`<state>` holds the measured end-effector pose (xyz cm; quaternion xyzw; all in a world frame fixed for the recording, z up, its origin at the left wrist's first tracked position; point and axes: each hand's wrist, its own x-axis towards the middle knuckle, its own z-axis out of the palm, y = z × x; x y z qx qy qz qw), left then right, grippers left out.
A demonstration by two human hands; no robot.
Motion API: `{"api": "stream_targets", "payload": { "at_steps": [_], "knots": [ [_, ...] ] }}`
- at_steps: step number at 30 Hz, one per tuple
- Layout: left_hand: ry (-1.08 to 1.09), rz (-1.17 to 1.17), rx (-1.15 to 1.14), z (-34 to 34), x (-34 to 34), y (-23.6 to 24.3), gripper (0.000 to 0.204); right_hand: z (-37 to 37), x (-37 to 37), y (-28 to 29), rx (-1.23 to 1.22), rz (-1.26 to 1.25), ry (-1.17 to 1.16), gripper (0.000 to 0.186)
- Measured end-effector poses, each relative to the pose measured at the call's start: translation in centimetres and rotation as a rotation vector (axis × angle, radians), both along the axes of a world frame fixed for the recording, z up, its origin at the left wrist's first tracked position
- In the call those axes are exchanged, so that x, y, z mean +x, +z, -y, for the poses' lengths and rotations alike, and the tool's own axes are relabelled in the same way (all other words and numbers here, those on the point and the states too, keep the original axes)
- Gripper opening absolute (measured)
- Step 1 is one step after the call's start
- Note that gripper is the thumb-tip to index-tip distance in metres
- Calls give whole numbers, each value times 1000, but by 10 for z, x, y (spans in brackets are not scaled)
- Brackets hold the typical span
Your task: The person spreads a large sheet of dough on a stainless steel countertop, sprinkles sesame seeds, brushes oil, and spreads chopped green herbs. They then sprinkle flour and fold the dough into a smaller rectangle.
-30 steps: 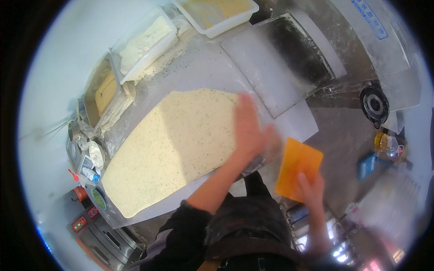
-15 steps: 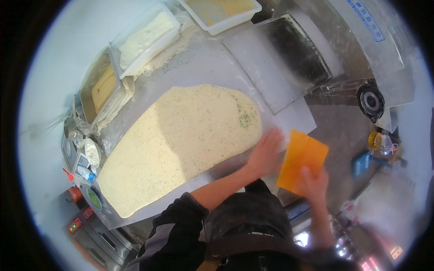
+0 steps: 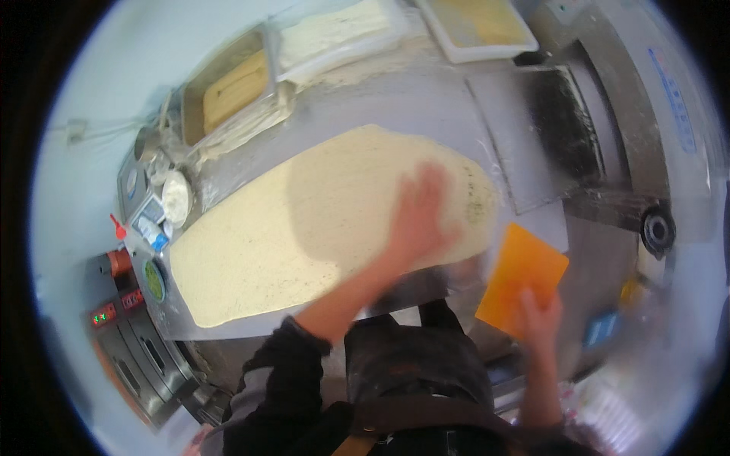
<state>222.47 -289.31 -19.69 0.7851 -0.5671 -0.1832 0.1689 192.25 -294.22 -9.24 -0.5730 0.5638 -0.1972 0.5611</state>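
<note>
A large sheet of pale dough point(image 3: 251, 243), flecked with green bits, lies rolled flat across the work table. The green flecks point(image 3: 477, 194) gather most thickly near its right end. Over the right part of the sheet is my left hand point(image 3: 418, 216), empty, its fingers apart and smeared by motion; whether it touches the dough I cannot tell. Off the table's front right edge, my right hand point(image 3: 538, 313) grips a flat orange dough scraper point(image 3: 523, 270) by its lower side, thumb on the upper face.
Behind the dough stand a metal pan of dough point(image 3: 190, 106), a white tub of flour point(image 3: 334, 30) and another white tub point(image 3: 479, 53). At the left are a white bowl point(image 3: 176, 199) and a bowl of green bits point(image 3: 153, 280). A dark-topped tray point(image 3: 563, 129) sits back right.
My left hand has moved from the dough's right front edge to over the sheet. The right hand still holds the scraper, slightly farther right. The whole view has shifted.
</note>
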Motion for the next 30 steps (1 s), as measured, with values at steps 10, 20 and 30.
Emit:
{"api": "stream_targets", "payload": {
  "at_steps": [10, 20, 30],
  "knots": [
    [-407, -249, -18, -69, -25, -31, 122, -9, 53, 10, -111, -52, 287, 31],
    [775, 388, 13, -268, 292, -80, 103, -22, 101, 12, -103, 2, 380, 30],
    [418, -122, -98, -233, 111, -41, 123, -52, 190, -6, 241, 199, 436, 41]
  ]
}}
